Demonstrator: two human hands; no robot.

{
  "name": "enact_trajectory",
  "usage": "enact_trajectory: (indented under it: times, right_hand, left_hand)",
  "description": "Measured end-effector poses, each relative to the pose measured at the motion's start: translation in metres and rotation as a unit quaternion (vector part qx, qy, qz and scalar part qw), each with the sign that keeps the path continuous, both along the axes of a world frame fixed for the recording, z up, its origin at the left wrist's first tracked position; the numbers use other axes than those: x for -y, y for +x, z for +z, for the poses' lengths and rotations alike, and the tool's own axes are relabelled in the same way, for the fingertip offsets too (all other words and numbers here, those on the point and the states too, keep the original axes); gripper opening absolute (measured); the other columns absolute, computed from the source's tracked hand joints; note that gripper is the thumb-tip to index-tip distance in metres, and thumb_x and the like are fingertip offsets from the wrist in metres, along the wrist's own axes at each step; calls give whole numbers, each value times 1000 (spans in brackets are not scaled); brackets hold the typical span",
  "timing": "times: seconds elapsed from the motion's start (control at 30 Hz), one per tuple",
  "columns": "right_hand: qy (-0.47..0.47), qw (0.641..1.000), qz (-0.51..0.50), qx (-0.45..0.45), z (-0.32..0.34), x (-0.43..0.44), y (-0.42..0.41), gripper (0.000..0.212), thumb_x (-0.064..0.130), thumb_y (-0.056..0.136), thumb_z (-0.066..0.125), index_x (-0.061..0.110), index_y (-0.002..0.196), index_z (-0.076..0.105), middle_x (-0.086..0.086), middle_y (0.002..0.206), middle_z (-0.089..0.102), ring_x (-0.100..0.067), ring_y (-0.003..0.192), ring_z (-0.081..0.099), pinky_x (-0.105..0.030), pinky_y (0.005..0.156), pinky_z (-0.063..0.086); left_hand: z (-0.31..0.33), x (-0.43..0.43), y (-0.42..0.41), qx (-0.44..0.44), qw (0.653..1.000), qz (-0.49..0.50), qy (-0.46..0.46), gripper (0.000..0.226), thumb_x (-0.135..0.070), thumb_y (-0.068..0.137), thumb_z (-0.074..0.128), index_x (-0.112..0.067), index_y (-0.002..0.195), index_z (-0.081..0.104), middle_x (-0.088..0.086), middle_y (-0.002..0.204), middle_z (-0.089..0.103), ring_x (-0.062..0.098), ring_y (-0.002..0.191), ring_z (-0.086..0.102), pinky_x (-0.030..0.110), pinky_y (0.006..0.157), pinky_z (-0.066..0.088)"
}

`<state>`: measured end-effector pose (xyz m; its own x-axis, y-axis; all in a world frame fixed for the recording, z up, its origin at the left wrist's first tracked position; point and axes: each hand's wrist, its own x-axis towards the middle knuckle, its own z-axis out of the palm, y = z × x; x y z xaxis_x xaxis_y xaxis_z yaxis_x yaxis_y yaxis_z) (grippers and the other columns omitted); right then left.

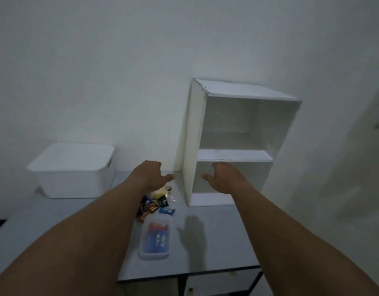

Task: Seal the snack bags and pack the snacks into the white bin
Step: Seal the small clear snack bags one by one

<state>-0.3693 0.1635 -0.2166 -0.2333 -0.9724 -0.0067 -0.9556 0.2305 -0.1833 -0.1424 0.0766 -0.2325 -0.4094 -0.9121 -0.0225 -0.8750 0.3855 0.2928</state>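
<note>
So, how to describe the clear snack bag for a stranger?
Find the white shelf unit on the grey table. Left of its foot lie loose snacks; just nearer the viewer lies the clear bag, flat and apart, blue packets showing inside.

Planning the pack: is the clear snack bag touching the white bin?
Apart. Head view shows grey tabletop between the clear snack bag and the white bin.

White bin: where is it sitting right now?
In the head view, the white bin sits at the far left of the table against the wall, left of the loose snack pile and the white shelf unit.
</note>
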Motion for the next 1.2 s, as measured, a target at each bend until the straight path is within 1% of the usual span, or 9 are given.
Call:
enact_trajectory:
  times: [0.17, 0.33, 0.6, 0.77, 0.83, 0.97, 1.1, 1.2]
  right_hand:
    - [16, 999, 39, 10, -10, 52, 49, 67, 55, 98, 41, 6, 144, 40, -14, 147, 45, -30, 133, 44, -42, 105, 39]
    - [38, 995, 78, 45, -35, 115, 81, 70, 56, 98, 40, 5, 147, 35, -15, 150, 40, -30, 135, 42, -41, 107, 38]
    - [71, 987, 116, 81, -98, 224, 90, 69, 54, 100, 39, 6, 149, 32, -14, 151, 39, -30, 136, 40, -39, 109, 36]
    - [98, 980, 143, 97, -140, 282, 95, 65, 45, 102, 41, 7, 152, 26, -13, 154, 34, -27, 141, 34, -35, 111, 31]
    - [111, 977, 149, 106, -157, 297, 97, 62, 41, 102, 42, 7, 151, 28, -14, 152, 36, -28, 139, 36, -34, 110, 32]
    - [127, 974, 154, 111, -190, 326, 102, 50, 33, 100, 47, 5, 141, 40, -15, 142, 46, -29, 130, 43, -36, 105, 37]
    - [112, 973, 169, 112, -211, 351, 117, 46, 23, 99, 50, 5, 140, 43, -15, 137, 48, -30, 127, 46, -38, 102, 41]
    - [110, 973, 178, 97, -222, 368, 131, 45, 19, 98, 51, 5, 140, 45, -15, 136, 49, -31, 125, 46, -41, 101, 44]
  left_hand:
    - [-4, 36, 53, -6, 999, 45, 22, 87, -65, 88, 51, -9, 151, 31, 11, 156, 34, 26, 143, 32, 37, 113, 31]
    - [-24, 81, 84, 1, 996, 73, 44, 87, -66, 88, 50, -8, 151, 31, 12, 157, 32, 26, 144, 31, 37, 113, 30]
    - [-77, 159, 85, 5, 990, 110, 84, 84, -61, 90, 50, -10, 153, 26, 10, 159, 27, 25, 146, 26, 36, 116, 24]
    - [-112, 208, 88, 27, 985, 129, 109, 80, -55, 93, 51, -12, 154, 24, 9, 159, 28, 25, 146, 27, 35, 116, 25]
    - [-129, 226, 90, 37, 983, 135, 122, 77, -52, 94, 51, -12, 154, 24, 9, 159, 29, 26, 146, 27, 35, 115, 25]
    - [-159, 259, 87, 36, 981, 138, 132, 69, -40, 96, 52, -13, 153, 27, 8, 158, 32, 26, 145, 29, 35, 116, 25]
    - [-189, 288, 85, 24, 980, 134, 142, 60, -26, 96, 51, -13, 152, 32, 9, 155, 37, 26, 142, 34, 36, 116, 27]
    - [-212, 305, 86, 30, 980, 125, 149, 53, -19, 99, 47, -12, 151, 33, 9, 154, 38, 25, 141, 34, 34, 114, 27]
